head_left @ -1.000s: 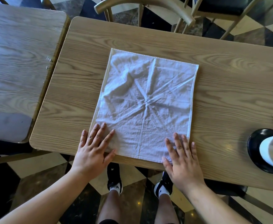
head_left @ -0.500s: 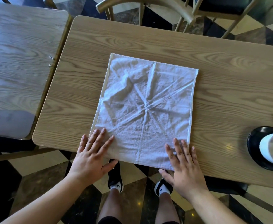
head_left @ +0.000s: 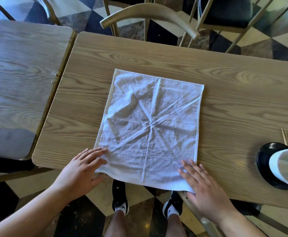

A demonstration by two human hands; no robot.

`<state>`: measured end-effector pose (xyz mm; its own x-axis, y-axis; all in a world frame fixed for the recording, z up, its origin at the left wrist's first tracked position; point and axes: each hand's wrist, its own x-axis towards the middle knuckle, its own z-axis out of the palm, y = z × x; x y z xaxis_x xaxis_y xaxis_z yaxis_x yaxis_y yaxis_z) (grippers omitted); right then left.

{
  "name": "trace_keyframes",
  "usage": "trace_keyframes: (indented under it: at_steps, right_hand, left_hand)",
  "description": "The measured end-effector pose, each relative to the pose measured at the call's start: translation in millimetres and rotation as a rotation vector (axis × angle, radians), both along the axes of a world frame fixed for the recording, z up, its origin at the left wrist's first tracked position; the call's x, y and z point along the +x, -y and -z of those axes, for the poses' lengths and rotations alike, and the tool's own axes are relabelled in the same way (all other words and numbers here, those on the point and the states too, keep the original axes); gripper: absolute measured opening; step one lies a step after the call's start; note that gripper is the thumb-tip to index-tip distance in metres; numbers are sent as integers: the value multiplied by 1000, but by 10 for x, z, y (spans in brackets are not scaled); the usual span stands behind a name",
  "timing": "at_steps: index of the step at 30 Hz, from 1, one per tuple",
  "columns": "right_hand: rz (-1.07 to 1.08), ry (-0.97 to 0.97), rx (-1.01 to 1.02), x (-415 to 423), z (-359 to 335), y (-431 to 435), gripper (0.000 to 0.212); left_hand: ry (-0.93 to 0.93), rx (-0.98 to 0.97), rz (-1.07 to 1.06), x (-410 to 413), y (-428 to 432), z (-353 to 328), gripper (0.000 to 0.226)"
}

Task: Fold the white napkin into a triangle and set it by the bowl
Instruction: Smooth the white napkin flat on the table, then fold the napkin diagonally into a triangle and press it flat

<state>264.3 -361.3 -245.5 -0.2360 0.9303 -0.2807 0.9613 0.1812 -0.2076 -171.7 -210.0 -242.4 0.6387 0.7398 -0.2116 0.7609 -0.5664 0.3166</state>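
Now both hands' fingers (head_left: 97, 152) pin the white napkin's (head_left: 150, 127) near corners.

You're at a wood-grain table (head_left: 242, 93), a second table (head_left: 20, 74) just left. Beyond its far edge stand chairs (head_left: 150, 16) on checkered floor (head_left: 81, 19).

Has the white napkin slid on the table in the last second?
Yes. The napkin has slid toward the person: its near edge now hangs over the table edge, where before it lay fully on the wood.
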Motion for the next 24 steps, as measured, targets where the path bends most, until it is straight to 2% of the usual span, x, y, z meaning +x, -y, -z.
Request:
trace_keyframes:
  at_steps: [4,9,15,17,20,24]
  right_hand:
    - [51,-132,0,60,-16,-75,84]
    - [32,-192,10,125,-3,-76,67]
    - [151,-297,67,94,-83,-195,45]
    - [183,-307,95,71,-135,-301,37]
    - [170,-326,162,20,-222,-513,11]
    - [206,-398,177,-79,-292,-837,23]
  left_hand:
    - [-14,-27,10,3,-158,-65,45]
    - [-24,-16,22,84,-194,-112,49]
    - [40,-23,-19,148,-216,-139,57]
    - [74,-10,-95,188,-254,-125,55]
    - [98,86,-243,272,-414,-77,50]
    - [52,105,-481,323,-850,14,72]
